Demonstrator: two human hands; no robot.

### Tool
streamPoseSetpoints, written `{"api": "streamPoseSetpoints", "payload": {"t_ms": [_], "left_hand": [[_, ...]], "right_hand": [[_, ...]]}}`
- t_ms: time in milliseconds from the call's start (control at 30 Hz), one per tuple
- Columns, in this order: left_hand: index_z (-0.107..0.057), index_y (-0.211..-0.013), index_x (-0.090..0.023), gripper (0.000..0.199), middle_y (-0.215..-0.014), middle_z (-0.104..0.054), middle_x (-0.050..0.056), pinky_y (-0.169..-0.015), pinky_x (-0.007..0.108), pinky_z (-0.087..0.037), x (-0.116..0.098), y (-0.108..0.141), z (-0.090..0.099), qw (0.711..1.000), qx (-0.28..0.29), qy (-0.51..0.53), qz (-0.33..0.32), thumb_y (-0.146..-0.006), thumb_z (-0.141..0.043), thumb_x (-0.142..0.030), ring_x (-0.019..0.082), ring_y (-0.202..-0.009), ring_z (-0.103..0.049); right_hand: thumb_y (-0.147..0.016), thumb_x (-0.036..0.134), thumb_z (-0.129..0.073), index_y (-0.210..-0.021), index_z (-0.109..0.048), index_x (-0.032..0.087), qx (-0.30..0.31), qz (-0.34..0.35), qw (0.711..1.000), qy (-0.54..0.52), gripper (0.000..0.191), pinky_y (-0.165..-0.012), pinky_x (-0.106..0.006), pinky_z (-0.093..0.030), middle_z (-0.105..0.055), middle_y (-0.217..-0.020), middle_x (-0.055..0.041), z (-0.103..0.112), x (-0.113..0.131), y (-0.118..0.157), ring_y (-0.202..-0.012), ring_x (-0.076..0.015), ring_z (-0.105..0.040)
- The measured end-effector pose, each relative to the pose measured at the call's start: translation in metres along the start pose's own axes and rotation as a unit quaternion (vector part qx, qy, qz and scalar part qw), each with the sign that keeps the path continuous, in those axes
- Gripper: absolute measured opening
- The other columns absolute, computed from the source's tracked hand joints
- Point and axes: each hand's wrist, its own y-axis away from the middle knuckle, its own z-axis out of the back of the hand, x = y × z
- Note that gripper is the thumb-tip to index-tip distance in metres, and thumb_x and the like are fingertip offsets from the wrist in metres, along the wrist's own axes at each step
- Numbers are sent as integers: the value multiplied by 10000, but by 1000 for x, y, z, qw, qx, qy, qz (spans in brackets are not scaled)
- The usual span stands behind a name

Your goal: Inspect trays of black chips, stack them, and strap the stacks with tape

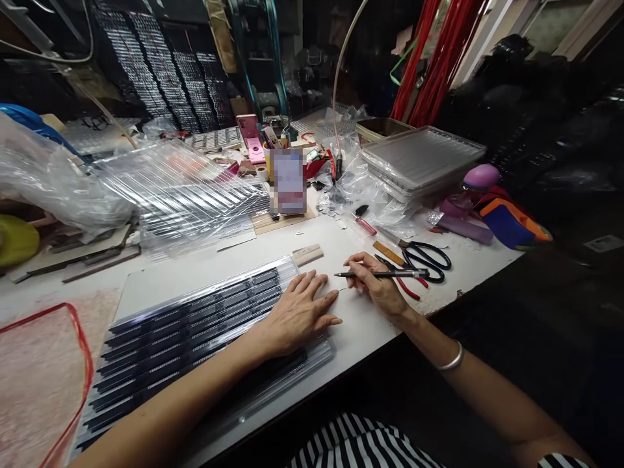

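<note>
My left hand (297, 315) lies flat with its fingers stretched out over the right end of a clear plastic tray (322, 354). Rows of dark strips (195, 325), which look like chips with fine pale pins, fill the tray. Part of the rows is hidden under my left hand and forearm. Just right of the tray, my right hand (380, 289) grips a slim dark pen (392, 274) with a silvery end. The pen lies nearly level, its tip pointing left above the white tabletop. A small thin dark piece lies below the tip, too small to name.
Behind my right hand lie black-handled scissors (426, 260), red-handled pliers (408, 289) and a red-handled cutter (365, 225). Clear ribbed trays (180, 188) are piled back left; a lidded plastic box (424, 156) stands back right. Red cord (80, 331) lies left. The table's front edge runs close by.
</note>
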Motion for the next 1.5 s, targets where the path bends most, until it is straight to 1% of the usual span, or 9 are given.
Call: {"api": "streamPoseSetpoints", "payload": {"t_ms": [67, 133, 300, 367, 667, 767, 900, 1233, 1500], "left_hand": [[-501, -1298, -217, 598, -1352, -423, 149, -1057, 503, -268, -1, 0, 1, 1000, 4, 6, 9, -880, -298, -593, 367, -1332, -275], [-510, -1290, -219, 590, -1330, -427, 153, -1054, 511, -271, -2, 0, 2, 1000, 5, 11, 14, -879, -306, -590, 377, -1338, -256], [-489, -1308, -213, 585, -1313, -440, 136, -1071, 505, -249, -2, -1, 4, 1000, 15, 16, 18, -886, -310, -577, 361, -1341, -252], [-476, -1316, -215, 587, -1311, -456, 112, -1080, 502, -232, -2, 0, 4, 1000, 18, 17, 14, -888, -306, -578, 351, -1339, -258], [-461, -1314, -200, 559, -1260, -523, 85, -1067, 506, -236, -2, 1, 1, 1000, 13, 15, 3, -902, -309, -547, 321, -1282, -332], [-459, -1319, -210, 568, -1293, -504, 84, -1068, 500, -235, -3, 1, 1, 1000, 6, 12, 6, -899, -303, -560, 321, -1294, -321], [-449, -1330, -208, 579, -1284, -519, 85, -1066, 498, -239, -3, 1, 1, 1000, 10, 5, 6, -902, -287, -562, 315, -1276, -353], [-429, -1350, -243, 586, -1353, -491, 65, -1080, 527, -201, -4, 4, -1, 1000, 12, 2, 26, -898, -272, -580, 342, -1332, -292], [-443, -1341, -235, 597, -1348, -501, 71, -1080, 532, -197, -3, 3, -2, 1000, 7, 8, 21, -896, -261, -587, 332, -1332, -298]], "right_hand": [[-814, 364, -614, -896, -581, 203, 7, 6, 1000, -9, 183, -602, -243, -408, -620, -745, -4, 0, -1, 0, -645, -117, -528], [-781, 304, -650, -881, -598, 199, 18, 17, 1000, 3, 154, -674, -256, -429, -633, -833, -18, 1, 0, -1, -749, -132, -560], [-775, 257, -611, -732, -539, 187, 58, 35, 994, 83, 110, -506, -237, -364, -527, -606, 34, -1, -3, -5, -529, -95, -465], [-769, 240, -594, -689, -516, 187, 59, 43, 992, 102, 124, -484, -235, -344, -498, -566, 40, -4, -6, -7, -506, -93, -446], [-767, 251, -594, -835, -553, 185, 17, 66, 992, 104, 103, -595, -253, -421, -593, -735, -4, -1, -8, -10, -661, -127, -540], [-759, 222, -569, -724, -529, 186, 44, 71, 984, 158, 64, -532, -240, -371, -535, -631, 24, -1, -6, -11, -569, -106, -474], [-721, 157, -540, -610, -486, 184, 73, 73, 976, 190, 127, -497, -231, -319, -464, -551, 45, -5, -9, -14, -523, -90, -400], [-745, 145, -524, -615, -474, 183, 84, 92, 968, 218, 144, -488, -221, -316, -446, -546, 51, -7, -21, -14, -509, -83, -376], [-765, 176, -517, -609, -458, 191, 99, 96, 962, 235, 167, -473, -222, -315, -426, -534, 49, -8, -20, -13, -494, -84, -364]]}}
